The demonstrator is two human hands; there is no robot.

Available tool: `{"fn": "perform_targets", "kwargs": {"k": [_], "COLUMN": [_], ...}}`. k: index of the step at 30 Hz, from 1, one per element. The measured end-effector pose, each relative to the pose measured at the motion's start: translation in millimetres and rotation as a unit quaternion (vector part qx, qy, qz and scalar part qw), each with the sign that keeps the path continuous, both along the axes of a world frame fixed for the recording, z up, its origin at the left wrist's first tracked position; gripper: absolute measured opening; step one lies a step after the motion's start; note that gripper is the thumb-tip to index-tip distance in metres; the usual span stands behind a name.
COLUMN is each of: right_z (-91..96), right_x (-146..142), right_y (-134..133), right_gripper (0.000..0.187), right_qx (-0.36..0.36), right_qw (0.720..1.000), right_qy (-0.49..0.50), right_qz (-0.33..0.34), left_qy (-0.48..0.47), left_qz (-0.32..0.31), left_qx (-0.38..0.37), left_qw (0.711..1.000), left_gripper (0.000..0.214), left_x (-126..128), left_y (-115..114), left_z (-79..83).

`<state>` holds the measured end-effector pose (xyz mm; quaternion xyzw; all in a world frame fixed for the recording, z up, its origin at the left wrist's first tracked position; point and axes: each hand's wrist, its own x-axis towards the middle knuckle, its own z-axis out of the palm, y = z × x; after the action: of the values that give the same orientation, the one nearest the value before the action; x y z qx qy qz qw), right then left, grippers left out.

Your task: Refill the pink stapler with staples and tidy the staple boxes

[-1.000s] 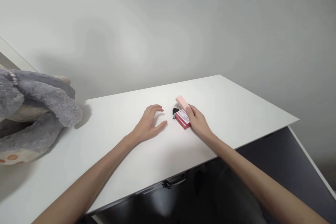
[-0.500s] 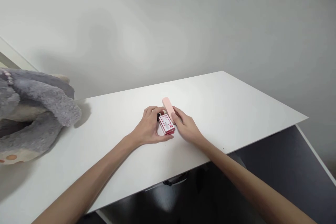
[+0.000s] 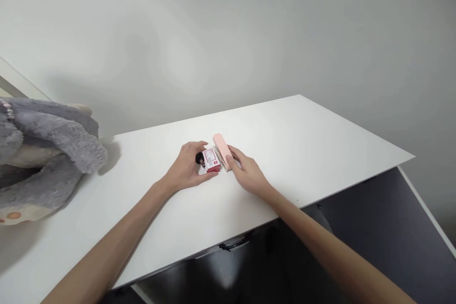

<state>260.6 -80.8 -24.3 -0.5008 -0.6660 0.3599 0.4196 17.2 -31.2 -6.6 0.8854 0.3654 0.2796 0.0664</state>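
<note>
A pale pink stapler (image 3: 222, 149) stands slanted on the white table, its narrow top pointing away from me. My right hand (image 3: 247, 173) is closed around its near right side, thumb on top. Just left of the stapler are small white boxes with red edges (image 3: 212, 158), apparently stacked. My left hand (image 3: 185, 166) curves about them, fingers at the far side and thumb along the near side. A black round item (image 3: 199, 157) sits between the left palm and the boxes; its kind is not clear.
The white table (image 3: 320, 152) runs up to a plain grey wall (image 3: 249, 33). At the left lies a grey plush toy (image 3: 60, 152). Below the table's front edge are dark surfaces (image 3: 221, 266) and a dark panel (image 3: 384, 218) at the right.
My left hand and the boxes have shifted left, opening a small gap from the stapler. The stapler has moved slightly left with my right hand. More of the black item shows.
</note>
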Motion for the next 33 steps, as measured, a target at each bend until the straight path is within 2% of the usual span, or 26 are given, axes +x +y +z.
{"fn": "perform_targets", "kwargs": {"k": [6, 9, 12, 17, 25, 29, 33], "right_z": [0.3, 0.6, 0.1, -0.5, -0.2, 0.3, -0.5], "right_x": [-0.1, 0.3, 0.9, 1.4, 2.2, 2.6, 3.1], "right_y": [-0.8, -1.5, -2.0, -2.8, -5.1, -5.4, -5.5], "right_gripper": [0.051, 0.05, 0.051, 0.049, 0.049, 0.048, 0.045], "right_qx": [-0.016, -0.022, -0.025, -0.02, -0.012, -0.009, 0.003], "right_qw": [1.0, 0.999, 0.999, 1.0, 1.0, 1.0, 1.0], "right_qy": [-0.003, -0.011, -0.011, -0.003, 0.015, 0.02, 0.023], "right_qz": [-0.017, -0.021, -0.021, -0.016, -0.013, -0.013, -0.015], "left_qy": [-0.108, -0.14, -0.147, -0.127, -0.12, -0.134, -0.087], "left_qz": [0.019, 0.08, 0.15, 0.243, 0.269, 0.29, 0.285], "left_qx": [-0.058, -0.049, -0.052, -0.145, -0.147, -0.157, -0.136], "left_qw": [0.992, 0.986, 0.976, 0.951, 0.944, 0.934, 0.945], "left_gripper": [0.088, 0.086, 0.082, 0.088, 0.091, 0.097, 0.091], "left_x": [-6.6, -21.1, -46.1, -78.8, -83.3, -95.9, -112.6], "left_y": [-6.7, -16.5, -28.7, -46.0, -55.0, -66.4, -78.7], "left_z": [-1.2, 1.4, 5.0, 10.0, 15.0, 15.1, 14.4]}}
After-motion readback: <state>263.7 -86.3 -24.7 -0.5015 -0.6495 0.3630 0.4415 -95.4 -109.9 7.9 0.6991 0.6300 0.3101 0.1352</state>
